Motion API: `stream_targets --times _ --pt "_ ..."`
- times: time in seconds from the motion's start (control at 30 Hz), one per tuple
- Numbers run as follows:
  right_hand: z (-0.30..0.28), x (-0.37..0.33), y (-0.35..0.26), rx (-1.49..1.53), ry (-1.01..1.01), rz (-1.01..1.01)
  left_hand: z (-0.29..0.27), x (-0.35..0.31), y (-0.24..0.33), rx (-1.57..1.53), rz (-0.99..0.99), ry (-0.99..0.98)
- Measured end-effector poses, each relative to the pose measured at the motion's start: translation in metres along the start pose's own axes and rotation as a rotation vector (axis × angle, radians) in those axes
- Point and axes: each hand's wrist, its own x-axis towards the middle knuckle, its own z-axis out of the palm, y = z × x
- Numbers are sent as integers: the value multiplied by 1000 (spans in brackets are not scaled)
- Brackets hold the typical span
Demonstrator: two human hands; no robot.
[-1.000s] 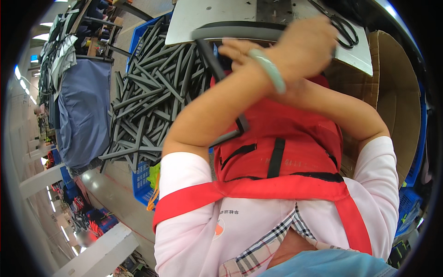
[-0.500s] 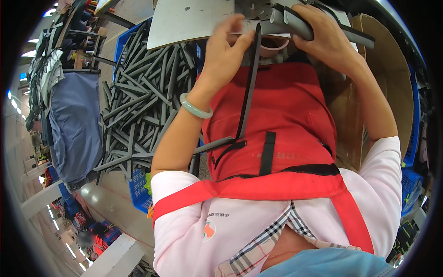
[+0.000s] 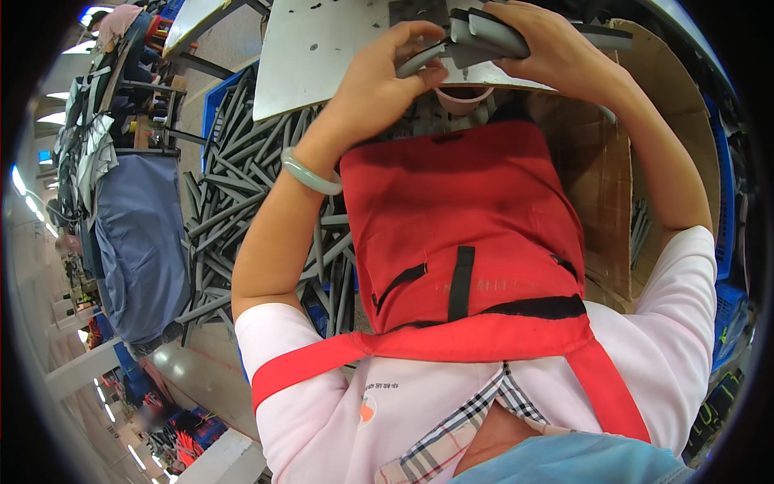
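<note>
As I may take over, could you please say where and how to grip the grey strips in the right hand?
Probably pinch the grey strips by the free end beyond the right hand, coming from the right: it juts out bare, whereas the left hand crowds the opposite end.

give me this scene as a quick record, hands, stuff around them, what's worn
left hand: left hand curled around a grey strip; firmness of grip unclear
right hand: right hand holding a bundle of grey strips
surface: white table beyond the apron
person's left: strip heap in a blue crate
person's right: cardboard box
worn: red apron; pale green bangle, left wrist
</note>
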Motion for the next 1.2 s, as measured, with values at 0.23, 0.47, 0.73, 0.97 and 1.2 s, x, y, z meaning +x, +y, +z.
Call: stream_targets --times 0.23,0.47,0.73,0.97,1.2 --pt "-5 19 3 105 2 54 -28 26 -4 -128 -253 53" --pt "0 40 11 129 30 139 -41 50 -17 226 -100 142" --pt "12 54 30 156 100 89 -54 62 -36 68 -183 99" --pt "13 58 33 131 193 65 -56 67 -38 27 -167 121" --pt "9 63 35 183 175 107 -61 82 -53 -36 -186 164"
